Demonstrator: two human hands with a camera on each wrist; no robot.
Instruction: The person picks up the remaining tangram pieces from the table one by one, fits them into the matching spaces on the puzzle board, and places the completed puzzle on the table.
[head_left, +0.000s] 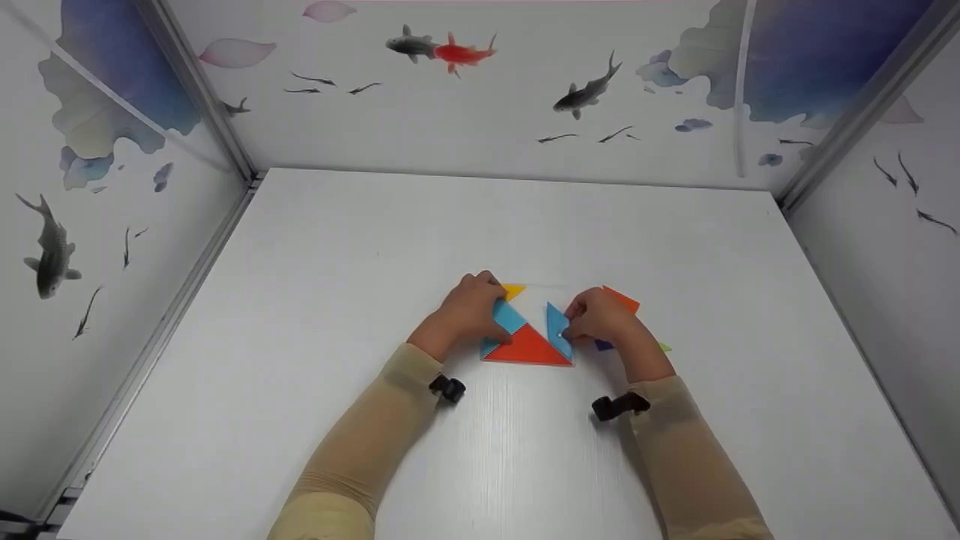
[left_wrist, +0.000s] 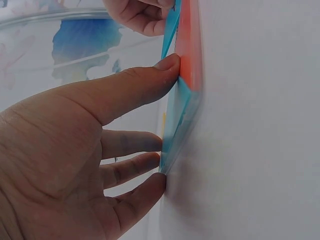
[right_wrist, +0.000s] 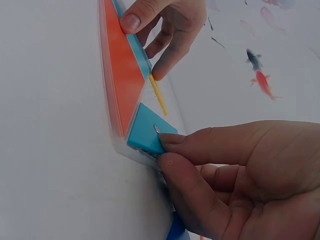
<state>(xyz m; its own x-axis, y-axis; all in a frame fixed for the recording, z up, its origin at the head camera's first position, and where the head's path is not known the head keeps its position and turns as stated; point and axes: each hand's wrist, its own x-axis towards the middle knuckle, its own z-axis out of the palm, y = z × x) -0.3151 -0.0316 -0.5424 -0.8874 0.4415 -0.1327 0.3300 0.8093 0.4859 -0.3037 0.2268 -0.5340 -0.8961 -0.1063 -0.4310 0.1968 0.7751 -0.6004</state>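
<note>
My left hand (head_left: 466, 306) grips the left side of a clear tray (right_wrist: 119, 144), its thumb on the tangram pieces and its fingers along the edge. Inside the tray lie a large red-orange triangle (head_left: 529, 349), a light blue piece (head_left: 510, 317) and a yellow piece (head_left: 513, 292) at the back, partly under the fingers. At the tray's right side, my right hand (head_left: 604, 319) pinches a blue tangram piece (right_wrist: 145, 129) between thumb and forefinger. That piece is tilted, one edge down by the tray's front right corner, and bears a small shiny mark.
Beyond and under my right hand lie more pieces on the white table (head_left: 300, 300): an orange one (head_left: 622, 298), a dark blue one (head_left: 604, 346) and a green tip (head_left: 665, 347). White panels painted with fish (head_left: 463, 54) enclose the table at the back and sides.
</note>
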